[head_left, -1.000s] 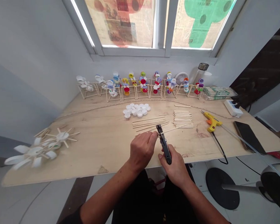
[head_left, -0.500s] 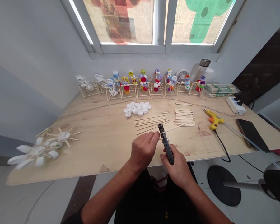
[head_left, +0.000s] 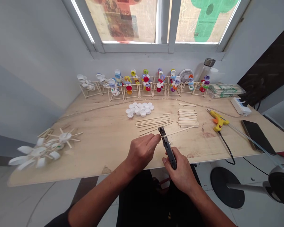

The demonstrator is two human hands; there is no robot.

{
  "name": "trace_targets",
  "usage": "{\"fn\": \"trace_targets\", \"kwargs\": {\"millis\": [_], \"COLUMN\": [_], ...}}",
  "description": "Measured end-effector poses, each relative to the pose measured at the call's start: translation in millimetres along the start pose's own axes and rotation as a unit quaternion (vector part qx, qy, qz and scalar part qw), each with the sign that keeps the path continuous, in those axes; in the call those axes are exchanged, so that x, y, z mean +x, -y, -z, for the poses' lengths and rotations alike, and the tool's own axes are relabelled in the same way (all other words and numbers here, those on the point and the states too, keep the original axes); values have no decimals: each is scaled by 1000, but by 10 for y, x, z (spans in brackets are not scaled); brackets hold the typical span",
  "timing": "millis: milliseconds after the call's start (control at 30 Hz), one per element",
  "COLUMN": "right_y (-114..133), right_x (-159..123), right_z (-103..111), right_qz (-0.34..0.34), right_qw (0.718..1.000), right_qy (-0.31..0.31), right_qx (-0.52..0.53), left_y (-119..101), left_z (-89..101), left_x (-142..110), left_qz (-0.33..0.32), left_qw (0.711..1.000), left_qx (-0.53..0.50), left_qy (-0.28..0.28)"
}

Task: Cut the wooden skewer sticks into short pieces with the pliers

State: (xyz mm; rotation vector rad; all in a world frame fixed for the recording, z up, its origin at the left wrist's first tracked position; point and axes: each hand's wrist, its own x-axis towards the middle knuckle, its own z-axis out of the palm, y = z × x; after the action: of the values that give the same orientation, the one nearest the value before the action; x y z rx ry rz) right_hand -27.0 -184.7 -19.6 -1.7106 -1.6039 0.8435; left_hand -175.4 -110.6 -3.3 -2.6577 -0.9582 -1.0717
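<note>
My left hand [head_left: 142, 149] is closed, pinching one end of a thin wooden stick [head_left: 177, 131] near the thumb and forefinger. The stick runs rightward through the jaws of dark pliers [head_left: 167, 147]. My right hand [head_left: 180, 168] is wrapped round the pliers' handles, low over the table's front edge. Just beyond the hands lie several long loose sticks [head_left: 153, 121]. A stack of short cut sticks [head_left: 188, 118] is right of them, close to the held stick's far end. White bottle caps [head_left: 140, 110] are clustered behind the long sticks.
Small stands with coloured cap wheels [head_left: 145, 85] line the back. Right lie a yellow glue gun [head_left: 219, 120], a phone [head_left: 257, 136], a power strip [head_left: 240, 106] and bagged sticks [head_left: 226, 90]. Cap-and-stick wheels [head_left: 38, 153] lie far left. A cord [head_left: 104, 105] crosses the table.
The view has shifted slightly. My left hand has drawn a little left and down, and the pliers' jaws have tipped slightly left. Both hands keep their hold.
</note>
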Motion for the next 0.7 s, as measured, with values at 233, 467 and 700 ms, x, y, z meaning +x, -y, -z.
{"fn": "trace_targets", "kwargs": {"millis": [233,467,700], "right_y": [31,76,63], "right_x": [12,31,78], "right_z": [13,16,-4], "right_qz": [18,17,21], "right_qw": [1000,999,998], "right_qy": [1,10,-2], "right_qx": [-16,-28,-51], "left_y": [42,80,139], "left_z": [59,120,162], "left_x": [-19,6,46], "left_qz": [37,56,102], "left_qw": [994,987,971], "left_qx": [-97,-146,-199], "left_qy": [20,38,86]}}
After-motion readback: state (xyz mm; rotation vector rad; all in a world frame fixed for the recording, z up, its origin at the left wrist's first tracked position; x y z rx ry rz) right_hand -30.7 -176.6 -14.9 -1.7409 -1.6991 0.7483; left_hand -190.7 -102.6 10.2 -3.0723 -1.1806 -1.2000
